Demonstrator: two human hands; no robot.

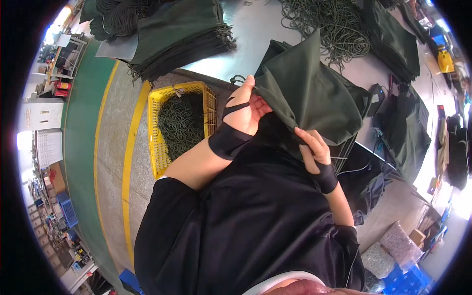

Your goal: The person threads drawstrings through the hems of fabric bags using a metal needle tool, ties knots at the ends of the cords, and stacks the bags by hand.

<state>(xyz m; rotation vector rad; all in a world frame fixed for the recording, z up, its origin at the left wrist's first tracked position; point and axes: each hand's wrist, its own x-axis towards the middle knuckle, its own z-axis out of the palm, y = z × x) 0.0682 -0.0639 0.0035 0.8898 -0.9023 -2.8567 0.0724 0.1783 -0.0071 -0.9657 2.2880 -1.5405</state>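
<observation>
Your left hand (244, 110) is closed on the top edge of the bag (309, 93), thumb and fingers pinching the hem right where a cord (237, 78) end pokes out just above your knuckles. Your right hand (314, 152) is closed on the bag's lower edge, fingers curled into the fabric. The bag hangs between both hands, long axis running from your right hand up and away toward the table (236, 29), with the bulk above the right hand and just right of the left. The left hand is nearer the cord end. The yellow crate (156, 142) of cords sits left of your left forearm, well apart. No brand, label or readable writing shows on the bag; the wrist wraps are plain black.
</observation>
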